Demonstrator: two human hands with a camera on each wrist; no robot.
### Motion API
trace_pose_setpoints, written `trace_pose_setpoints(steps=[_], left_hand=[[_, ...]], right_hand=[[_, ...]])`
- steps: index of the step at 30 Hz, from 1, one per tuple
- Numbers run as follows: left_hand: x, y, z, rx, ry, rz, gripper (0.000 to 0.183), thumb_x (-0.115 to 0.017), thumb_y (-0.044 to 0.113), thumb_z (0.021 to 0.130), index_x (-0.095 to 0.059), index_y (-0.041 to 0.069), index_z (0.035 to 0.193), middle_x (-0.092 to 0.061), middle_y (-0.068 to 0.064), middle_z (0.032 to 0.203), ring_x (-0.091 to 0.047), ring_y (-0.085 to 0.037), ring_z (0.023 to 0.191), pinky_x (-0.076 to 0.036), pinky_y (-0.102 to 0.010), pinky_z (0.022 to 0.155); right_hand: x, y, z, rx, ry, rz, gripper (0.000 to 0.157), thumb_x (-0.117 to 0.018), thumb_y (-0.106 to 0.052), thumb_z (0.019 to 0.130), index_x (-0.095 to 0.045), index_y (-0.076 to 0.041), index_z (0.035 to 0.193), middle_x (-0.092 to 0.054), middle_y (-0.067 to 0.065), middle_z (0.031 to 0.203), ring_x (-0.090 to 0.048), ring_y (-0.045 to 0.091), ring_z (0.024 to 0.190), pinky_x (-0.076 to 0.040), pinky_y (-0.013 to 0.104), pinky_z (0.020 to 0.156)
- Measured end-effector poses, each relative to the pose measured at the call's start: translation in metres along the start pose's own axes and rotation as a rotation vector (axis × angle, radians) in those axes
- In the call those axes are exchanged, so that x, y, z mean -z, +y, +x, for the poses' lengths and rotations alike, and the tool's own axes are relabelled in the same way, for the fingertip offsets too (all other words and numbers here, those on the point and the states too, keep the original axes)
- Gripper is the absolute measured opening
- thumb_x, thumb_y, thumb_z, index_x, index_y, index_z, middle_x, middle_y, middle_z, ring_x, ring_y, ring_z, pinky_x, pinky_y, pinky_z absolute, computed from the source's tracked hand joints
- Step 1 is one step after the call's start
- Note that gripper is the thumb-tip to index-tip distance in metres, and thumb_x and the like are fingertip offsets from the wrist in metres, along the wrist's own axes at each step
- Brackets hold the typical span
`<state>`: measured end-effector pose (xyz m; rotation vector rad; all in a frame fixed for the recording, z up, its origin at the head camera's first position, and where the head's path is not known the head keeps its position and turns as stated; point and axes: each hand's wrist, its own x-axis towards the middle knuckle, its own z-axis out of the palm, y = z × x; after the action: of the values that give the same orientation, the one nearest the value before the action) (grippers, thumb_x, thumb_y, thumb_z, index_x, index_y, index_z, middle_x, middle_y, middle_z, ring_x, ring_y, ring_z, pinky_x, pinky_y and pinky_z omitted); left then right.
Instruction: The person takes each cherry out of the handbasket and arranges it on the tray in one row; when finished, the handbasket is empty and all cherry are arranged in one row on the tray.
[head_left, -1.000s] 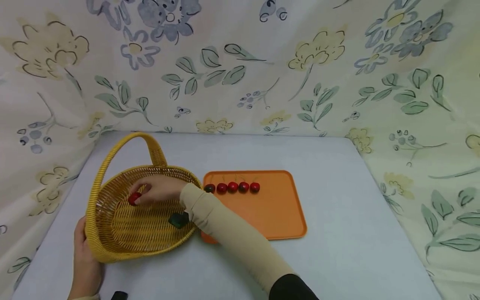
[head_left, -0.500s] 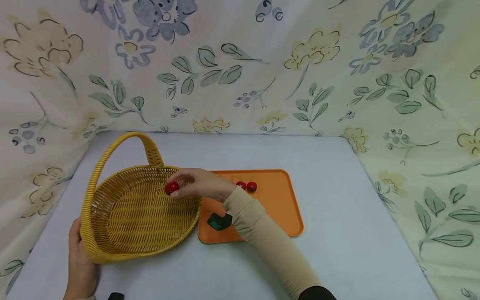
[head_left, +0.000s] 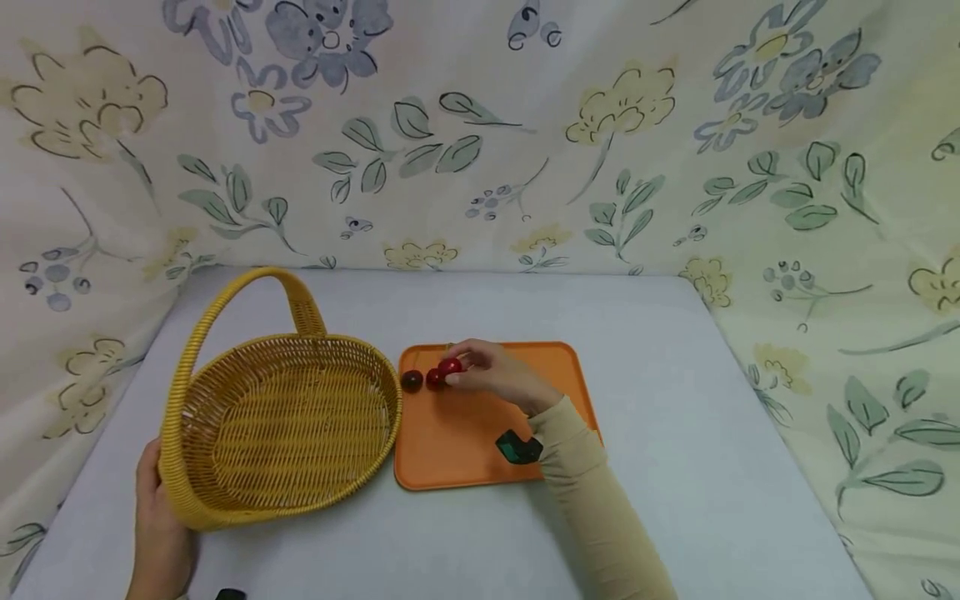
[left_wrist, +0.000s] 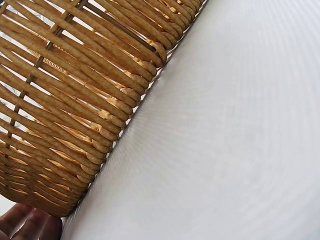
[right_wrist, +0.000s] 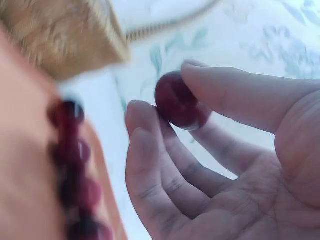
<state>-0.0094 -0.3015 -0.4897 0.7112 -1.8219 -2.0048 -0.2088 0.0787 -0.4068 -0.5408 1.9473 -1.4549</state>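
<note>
Between the thumb and fingertips of my right hand (head_left: pixel 495 377) is a dark red cherry (right_wrist: pixel 177 100), pinched close over the orange tray (head_left: pixel 457 454). In the head view it overlaps a red cherry (head_left: pixel 436 379) lying on the tray, with a darker cherry (head_left: pixel 412 381) to its left. The right wrist view shows several cherries in a row, blurred; my hand covers part of that row in the head view. My left hand (head_left: pixel 161 521) rests its fingers against the outer left side of the yellow wicker basket (head_left: pixel 292 433), low down by the table.
The basket's tall arched handle (head_left: pixel 197 350) rises at its left and back. Its right rim meets the tray's left edge. A white-covered table (head_left: pixel 675 433) lies under everything, with a floral cloth (head_left: pixel 480 167) hanging behind and at the sides.
My right hand has moved right, from inside the basket past its rim to over the tray, still pinching a cherry. The left hand stays by the basket.
</note>
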Motion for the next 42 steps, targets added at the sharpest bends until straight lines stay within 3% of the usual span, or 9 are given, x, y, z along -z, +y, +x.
trace_pose_setpoints(steps=[7, 14, 19, 26, 36, 40, 42], left_hand=[[0.006, -0.006, 0.001, -0.016, 0.001, 0.032, 0.035, -0.040, 0.020, 0.103, -0.039, 0.019, 0.138, -0.041, 0.006, 0.127, -0.042, -0.004, 0.109, -0.045, -0.011, 0.074], [0.007, -0.006, 0.002, -0.012, 0.027, -0.005, 0.035, -0.040, 0.022, 0.103, -0.039, 0.020, 0.138, -0.041, 0.007, 0.125, -0.043, -0.003, 0.108, -0.044, -0.010, 0.074], [0.007, -0.005, 0.000, -0.024, 0.035, -0.032, 0.035, -0.041, 0.020, 0.103, -0.040, 0.019, 0.138, -0.042, 0.006, 0.124, -0.045, -0.005, 0.106, -0.047, -0.011, 0.071], [0.007, -0.004, -0.002, -0.066, 0.010, -0.024, 0.035, -0.039, 0.016, 0.103, -0.038, 0.016, 0.138, -0.040, 0.003, 0.121, -0.043, -0.007, 0.102, -0.045, -0.013, 0.067], [0.005, 0.000, -0.006, -0.059, 0.027, 0.002, 0.033, -0.040, 0.020, 0.103, -0.039, 0.017, 0.136, -0.040, 0.004, 0.120, -0.043, -0.008, 0.100, -0.045, -0.013, 0.066], [0.007, 0.002, -0.005, -0.009, 0.028, -0.001, 0.038, -0.041, 0.022, 0.102, -0.036, 0.021, 0.140, -0.038, 0.006, 0.127, -0.043, -0.006, 0.106, -0.045, -0.011, 0.070], [0.005, 0.010, -0.005, 0.090, 0.079, 0.065, 0.043, -0.039, 0.029, 0.103, -0.029, 0.033, 0.144, -0.032, 0.011, 0.139, -0.037, -0.004, 0.123, -0.043, -0.010, 0.087]], right_hand=[[0.034, 0.030, -0.024, -0.128, 0.191, -0.107, 0.036, -0.069, -0.029, 0.088, -0.059, -0.017, 0.121, -0.062, 0.008, 0.111, -0.059, 0.023, 0.101, -0.048, 0.035, 0.086], [0.056, 0.055, -0.038, -0.170, 0.335, -0.234, 0.032, -0.067, -0.025, 0.089, -0.061, -0.014, 0.119, -0.057, 0.009, 0.111, -0.056, 0.025, 0.102, -0.047, 0.034, 0.081], [0.060, 0.066, -0.039, -0.171, 0.348, -0.215, 0.032, -0.066, -0.020, 0.090, -0.061, -0.009, 0.120, -0.056, 0.011, 0.109, -0.054, 0.025, 0.099, -0.046, 0.032, 0.078], [0.060, 0.073, -0.034, -0.173, 0.359, -0.185, 0.032, -0.065, -0.018, 0.091, -0.061, -0.008, 0.121, -0.052, 0.008, 0.088, -0.047, 0.019, 0.076, -0.040, 0.029, 0.065], [0.064, 0.080, -0.030, -0.159, 0.343, -0.193, 0.036, -0.067, -0.019, 0.090, -0.060, -0.008, 0.123, -0.051, 0.004, 0.082, -0.046, 0.018, 0.071, -0.039, 0.028, 0.065], [0.066, 0.079, -0.032, -0.193, 0.328, -0.182, 0.042, -0.069, -0.025, 0.088, -0.058, -0.010, 0.126, -0.054, 0.006, 0.087, -0.050, 0.019, 0.073, -0.043, 0.029, 0.064], [0.068, 0.078, -0.035, -0.205, 0.327, -0.202, 0.046, -0.069, -0.030, 0.087, -0.057, -0.012, 0.128, -0.055, 0.007, 0.091, -0.053, 0.019, 0.077, -0.045, 0.029, 0.067]])
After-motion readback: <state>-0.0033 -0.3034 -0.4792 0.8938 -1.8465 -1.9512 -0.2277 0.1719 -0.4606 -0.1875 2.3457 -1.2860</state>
